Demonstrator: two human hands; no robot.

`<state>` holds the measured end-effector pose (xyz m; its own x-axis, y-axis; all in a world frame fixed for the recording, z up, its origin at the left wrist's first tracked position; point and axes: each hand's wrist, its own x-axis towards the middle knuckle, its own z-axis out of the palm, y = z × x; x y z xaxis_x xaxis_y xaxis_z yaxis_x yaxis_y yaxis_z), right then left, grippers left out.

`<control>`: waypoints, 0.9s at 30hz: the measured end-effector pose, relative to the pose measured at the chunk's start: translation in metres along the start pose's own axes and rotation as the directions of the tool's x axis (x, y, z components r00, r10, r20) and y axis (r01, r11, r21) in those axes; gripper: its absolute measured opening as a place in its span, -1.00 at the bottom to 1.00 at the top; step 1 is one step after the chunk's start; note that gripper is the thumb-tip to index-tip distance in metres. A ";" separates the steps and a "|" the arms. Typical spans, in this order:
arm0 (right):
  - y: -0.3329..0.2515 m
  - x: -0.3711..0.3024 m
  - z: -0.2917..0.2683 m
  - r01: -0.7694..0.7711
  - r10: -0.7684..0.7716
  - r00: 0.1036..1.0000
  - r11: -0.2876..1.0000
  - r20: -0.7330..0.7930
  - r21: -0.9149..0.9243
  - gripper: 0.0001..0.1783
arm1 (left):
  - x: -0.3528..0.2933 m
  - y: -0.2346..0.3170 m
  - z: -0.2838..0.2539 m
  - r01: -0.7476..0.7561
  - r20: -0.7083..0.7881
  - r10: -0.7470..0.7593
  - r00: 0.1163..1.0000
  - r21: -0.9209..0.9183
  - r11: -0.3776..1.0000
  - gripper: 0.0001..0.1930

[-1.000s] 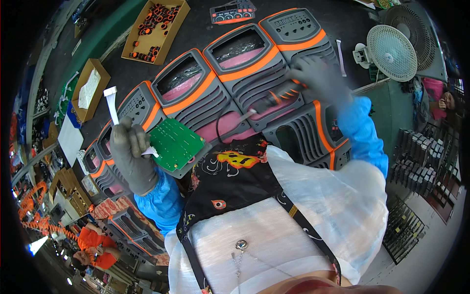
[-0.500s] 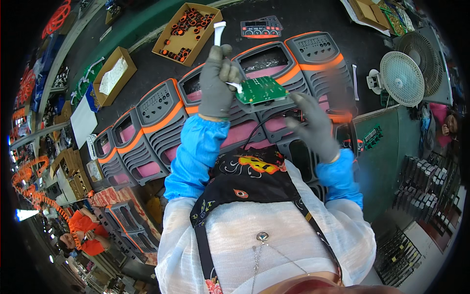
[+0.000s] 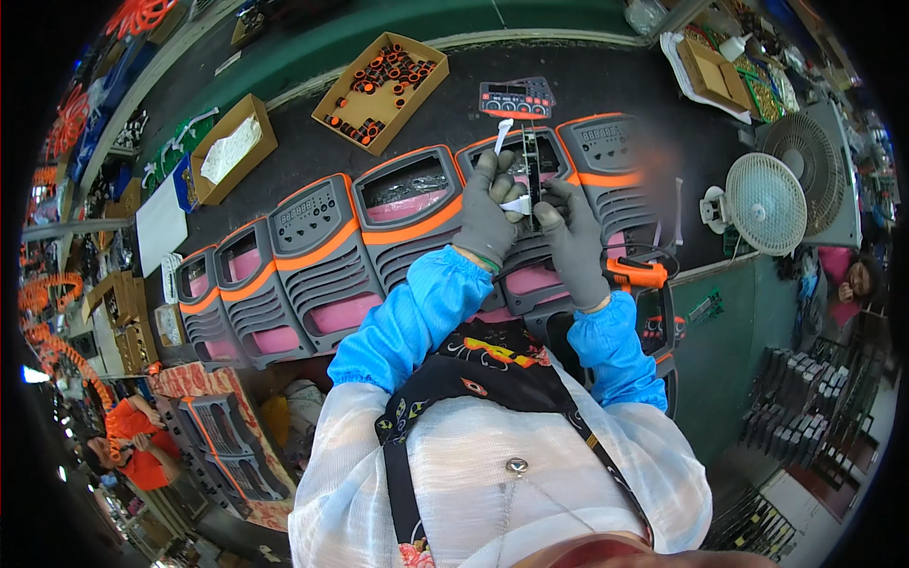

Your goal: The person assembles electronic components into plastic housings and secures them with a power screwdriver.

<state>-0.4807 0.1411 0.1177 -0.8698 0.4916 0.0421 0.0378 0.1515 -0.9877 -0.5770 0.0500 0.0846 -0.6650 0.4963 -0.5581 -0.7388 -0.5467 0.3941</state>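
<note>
My gloved left hand [image 3: 487, 218] is closed on a short white cable [image 3: 503, 134]. One end of the cable sticks up above my fingers, and its white plug end shows beside the circuit board. The circuit board [image 3: 531, 170] is turned edge-on between my hands, so its faces are mostly hidden. My gloved right hand [image 3: 574, 241] pinches the board's right side near its lower end. Whether the plug sits in the board I cannot tell. Below both hands stand grey-and-orange front panels [image 3: 407, 194] in a row, with pink material showing through their openings.
A cardboard box [image 3: 381, 93] of black-and-orange knobs stands at the back. Behind my hands lies a printed panel overlay [image 3: 516, 98]. An orange-handled tool [image 3: 636, 274] with a black cord is right of my right hand. A fan [image 3: 765, 204] stands further right; another white cable [image 3: 678, 210] lies nearer.
The circuit board has turned from showing its green face to edge-on. My right hand has moved left and taken hold of it. My left hand has moved right and nearer with the white cable.
</note>
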 end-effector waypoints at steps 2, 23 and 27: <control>0.005 0.001 -0.005 -0.059 0.058 0.998 0.997 0.015 0.052 -0.59 | 0.004 -0.009 0.003 0.005 -0.052 -0.008 0.999 -0.065 0.998 -0.54; 0.053 0.101 -0.028 0.642 -0.526 0.740 0.366 0.419 -0.673 -0.81 | 0.041 -0.021 -0.037 0.276 0.021 -0.279 0.960 -0.217 0.936 -0.64; 0.085 0.107 -0.034 0.764 -0.568 0.590 0.164 0.574 -0.624 -0.77 | 0.004 0.003 -0.046 0.360 0.114 -0.341 0.933 -0.301 0.883 -0.58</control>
<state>-0.5537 0.2352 0.0432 -0.8171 -0.2881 0.4993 -0.3517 0.9354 -0.0359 -0.5770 0.0198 0.0499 -0.3810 0.7265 -0.5719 -0.8586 -0.5075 -0.0726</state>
